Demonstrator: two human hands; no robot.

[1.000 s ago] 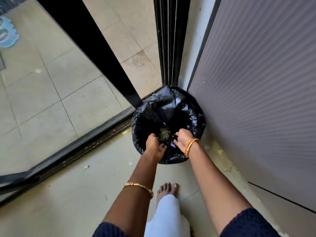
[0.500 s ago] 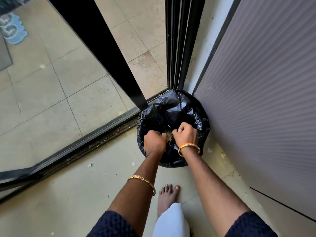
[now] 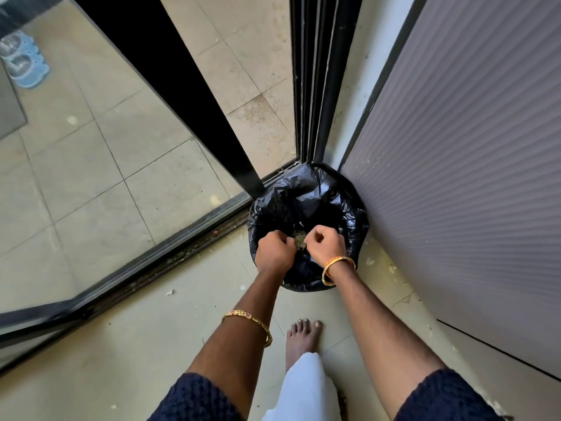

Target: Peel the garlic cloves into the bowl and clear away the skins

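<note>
A bin lined with a black plastic bag (image 3: pixel 303 189) stands on the floor in the corner between the door frame and the wall. Both my hands hover over its near rim. My left hand (image 3: pixel 274 249) is curled into a fist, knuckles up. My right hand (image 3: pixel 326 246) is curled the same way, a hand's width to its right. Pale garlic skins (image 3: pixel 299 240) show inside the bag between the two fists. Whatever lies inside the fists is hidden. No bowl or cloves are in view.
A glass sliding door (image 3: pixel 91 147) and its dirty track (image 3: pixel 182 253) run along the left. A ribbed grey wall panel (image 3: pixel 455 177) closes the right side. Skin scraps (image 3: pixel 370 261) litter the tiles around the bin. My bare foot (image 3: pixel 302 335) stands just before it.
Both hands, reaching down into the bag a second ago, have risen to its rim and curled into fists. The view has tilted slightly.
</note>
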